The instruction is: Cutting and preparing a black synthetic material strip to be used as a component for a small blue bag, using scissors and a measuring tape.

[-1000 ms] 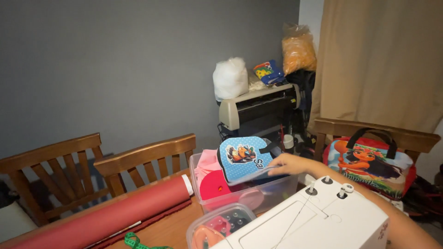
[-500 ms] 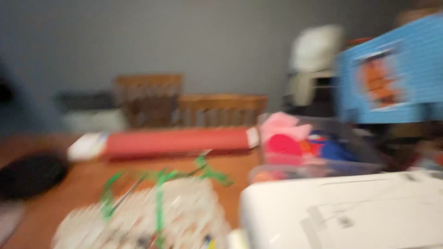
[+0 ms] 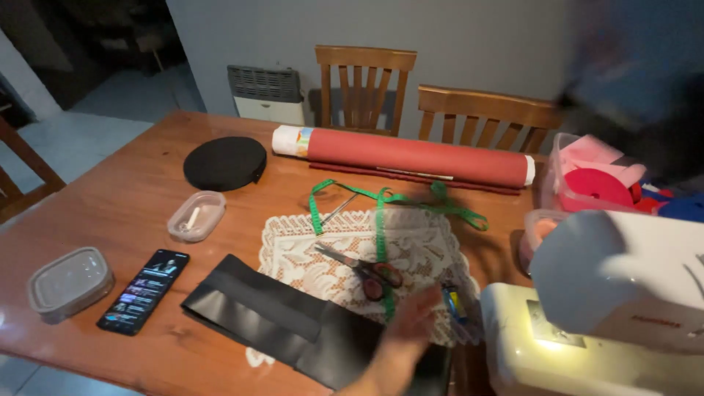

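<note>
At table's near edge, my blurred hand [image 3: 405,330] now hovers over black folded fabric strip [image 3: 293,323], fingers loosely together, pinching nothing visible; which hand, cannot tell. View swung off pink bin since earlier; red-handled scissors [image 3: 363,268] on white lace mat [image 3: 367,257] nearby.

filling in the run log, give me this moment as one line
hand: blurred, over black fabric | nearest: scissors on lace doily | green tape measure across doily | sewing machine alongside
</note>
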